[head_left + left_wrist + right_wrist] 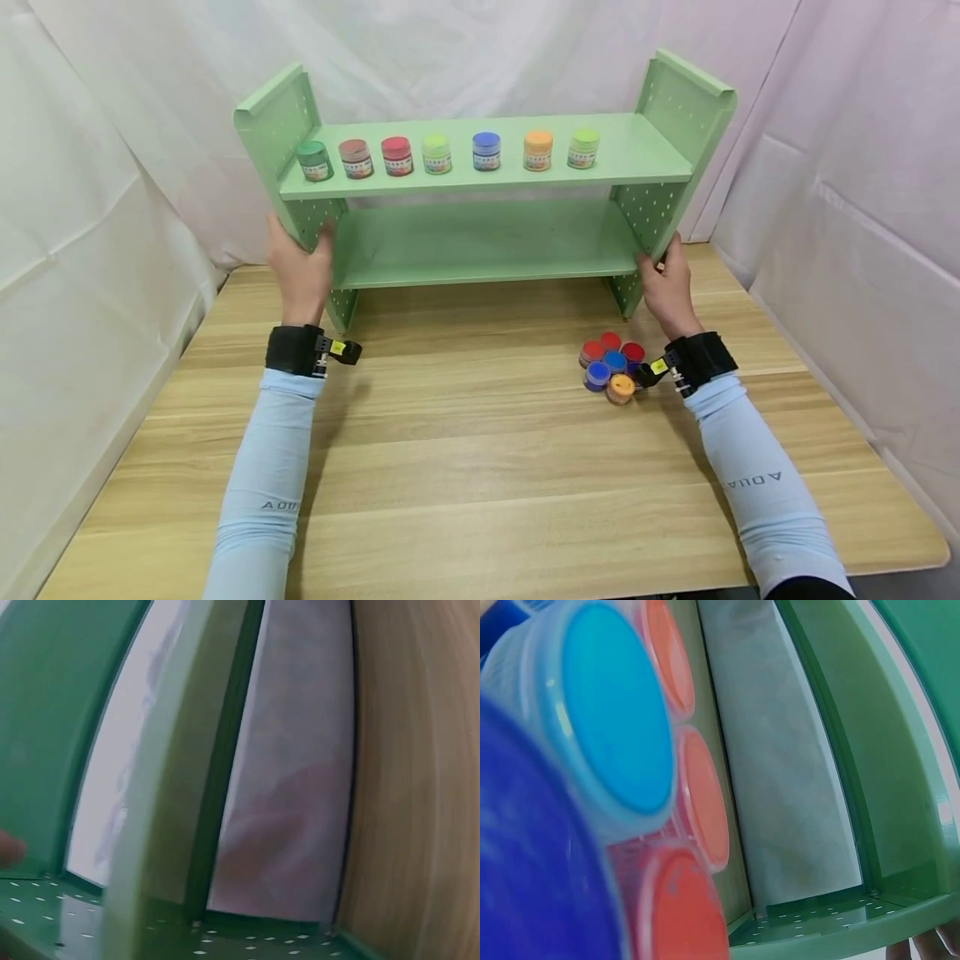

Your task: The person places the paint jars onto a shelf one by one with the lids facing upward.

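Observation:
A light-green two-tier shelf with perforated side panels is at the back of the table. My left hand grips its left side panel, thumb on the inner face. On the opposite side, my right hand holds the right panel low down. Several small paint jars with coloured lids, among them a blue-lidded jar, stand in a row on the upper tier. The lower tier bears nothing. Fingertips of the right hand show behind the panel in the right wrist view.
A cluster of more jars, including an orange-lidded jar, stands on the wooden table close to my right wrist. White cloth hangs behind the shelf and along both sides.

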Demonstrator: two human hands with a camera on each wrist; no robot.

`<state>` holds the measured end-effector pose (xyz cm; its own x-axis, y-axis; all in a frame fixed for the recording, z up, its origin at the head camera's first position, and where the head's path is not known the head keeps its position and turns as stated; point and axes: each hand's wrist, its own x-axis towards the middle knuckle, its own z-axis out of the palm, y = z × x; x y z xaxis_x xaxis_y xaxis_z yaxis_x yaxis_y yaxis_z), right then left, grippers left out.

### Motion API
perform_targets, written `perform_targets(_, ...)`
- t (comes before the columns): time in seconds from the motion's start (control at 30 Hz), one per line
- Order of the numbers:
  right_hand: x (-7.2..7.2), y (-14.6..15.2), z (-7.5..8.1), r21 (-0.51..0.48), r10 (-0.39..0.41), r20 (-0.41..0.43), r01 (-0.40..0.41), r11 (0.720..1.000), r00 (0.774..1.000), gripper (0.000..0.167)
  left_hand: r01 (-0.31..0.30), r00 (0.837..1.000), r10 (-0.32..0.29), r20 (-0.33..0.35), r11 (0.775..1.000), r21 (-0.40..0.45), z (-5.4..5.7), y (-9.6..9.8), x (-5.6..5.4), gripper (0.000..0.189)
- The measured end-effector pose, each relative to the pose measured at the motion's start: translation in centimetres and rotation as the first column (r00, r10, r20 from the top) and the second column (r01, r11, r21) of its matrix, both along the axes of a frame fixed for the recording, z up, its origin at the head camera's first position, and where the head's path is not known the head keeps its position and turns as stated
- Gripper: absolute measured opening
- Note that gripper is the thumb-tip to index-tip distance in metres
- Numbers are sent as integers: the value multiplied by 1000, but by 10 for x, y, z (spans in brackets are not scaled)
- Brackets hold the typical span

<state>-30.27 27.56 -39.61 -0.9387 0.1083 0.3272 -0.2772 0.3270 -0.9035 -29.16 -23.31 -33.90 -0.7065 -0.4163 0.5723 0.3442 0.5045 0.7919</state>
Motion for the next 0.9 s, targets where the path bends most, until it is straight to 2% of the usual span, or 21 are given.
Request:
perform_targets(0.1,-1,1,-1,-6,9,-4,-9,1000,1000,61,7,1000,-8,29,999,35,-6,-2,-2,47)
perform_targets(0.27,-1,2,-1,1,11,-1,-11,1000,1000,62,-52,995,51,81,999,13,-19,-4,-7,35)
perform_targets(0.37,0,2,0,2,7,6,-7,1000,1000,62,-121,985,122,122,992,-20,-26,-2,-9,28)
perform_targets(0.53,0,1,1,-2,8,16,-8,1000,1000,62,-254,951,263,164,964,-75,-35,0,-10,20)
perform_targets(0.7,0,1,0,-11,16,3,-16,1000,1000,62,-316,933,330,146,942,-115,-40,1,-11,23)
perform_targets(0.9,3,2,1,-2,19,4,-18,1000,1000,62,-354,920,377,105,916,-187,-42,1,-10,24)
